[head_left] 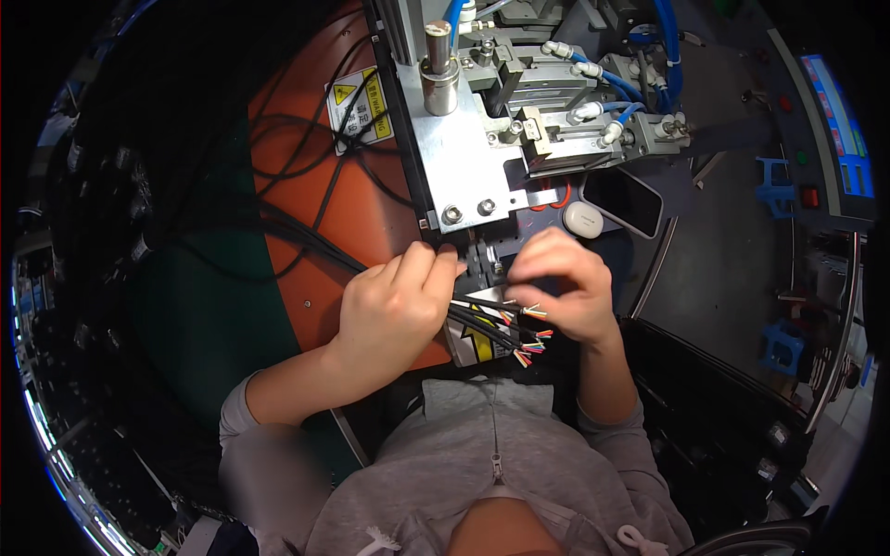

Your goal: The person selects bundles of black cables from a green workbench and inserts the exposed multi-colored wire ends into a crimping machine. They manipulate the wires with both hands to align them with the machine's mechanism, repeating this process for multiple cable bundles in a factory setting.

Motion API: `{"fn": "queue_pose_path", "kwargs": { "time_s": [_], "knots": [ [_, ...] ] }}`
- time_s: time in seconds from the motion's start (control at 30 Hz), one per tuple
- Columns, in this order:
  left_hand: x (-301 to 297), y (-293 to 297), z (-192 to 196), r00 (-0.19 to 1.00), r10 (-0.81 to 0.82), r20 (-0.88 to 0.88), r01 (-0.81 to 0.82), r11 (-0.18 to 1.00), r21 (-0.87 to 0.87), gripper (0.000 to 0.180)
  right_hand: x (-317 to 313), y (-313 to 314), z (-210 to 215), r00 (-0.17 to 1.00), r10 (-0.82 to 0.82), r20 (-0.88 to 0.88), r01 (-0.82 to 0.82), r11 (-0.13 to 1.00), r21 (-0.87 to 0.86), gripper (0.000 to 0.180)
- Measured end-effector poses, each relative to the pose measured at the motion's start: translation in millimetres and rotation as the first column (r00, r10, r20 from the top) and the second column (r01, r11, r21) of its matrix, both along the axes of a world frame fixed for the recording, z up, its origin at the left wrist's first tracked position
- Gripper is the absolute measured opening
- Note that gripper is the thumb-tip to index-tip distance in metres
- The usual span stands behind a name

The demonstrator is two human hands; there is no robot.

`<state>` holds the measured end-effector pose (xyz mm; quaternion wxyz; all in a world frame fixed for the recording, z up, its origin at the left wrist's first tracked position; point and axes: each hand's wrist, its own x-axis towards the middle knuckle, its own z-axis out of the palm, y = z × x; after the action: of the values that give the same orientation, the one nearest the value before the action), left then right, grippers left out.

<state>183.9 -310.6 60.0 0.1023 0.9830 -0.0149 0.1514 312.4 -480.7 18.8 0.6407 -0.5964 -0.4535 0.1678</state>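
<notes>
My left hand [394,301] is wrapped round a bundle of black cables [487,329], close to the front of the machine. The cable ends stick out to the right of this hand, with thin coloured wires [530,350] fanning from the cut jackets. Just above and right of those ends is my right hand [570,283], fingers curled in and thumb near the index finger. What its fingertips hold, if anything, cannot be made out. Both hands are below the machine's metal plate [459,162], beside a small dark fixture [480,258].
Pneumatic cylinders [556,93] with blue hoses fill the top. A phone [626,199] and a white rounded case [582,220] lie right of the plate. More black cables [306,236] run left across the orange surface [297,167]. A screen panel [839,130] stands far right.
</notes>
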Motion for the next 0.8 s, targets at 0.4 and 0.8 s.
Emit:
{"fn": "queue_pose_path", "kwargs": {
  "time_s": [0.4, 0.8],
  "knots": [
    [7.2, 6.9, 4.0, 0.914, -0.23, 0.333, 0.301, 0.937, -0.179, 0.027, -17.4, 12.0, 19.0, 0.99, -0.101, -0.099, 0.118, 0.974, 0.194, 0.02],
    [11.3, 2.6, -3.7, 0.926, -0.129, 0.356, 0.248, 0.917, -0.312, 0.018, -28.1, 28.8, 22.8, 0.934, -0.198, -0.297, 0.229, 0.971, 0.074, 0.012]
  ]
}}
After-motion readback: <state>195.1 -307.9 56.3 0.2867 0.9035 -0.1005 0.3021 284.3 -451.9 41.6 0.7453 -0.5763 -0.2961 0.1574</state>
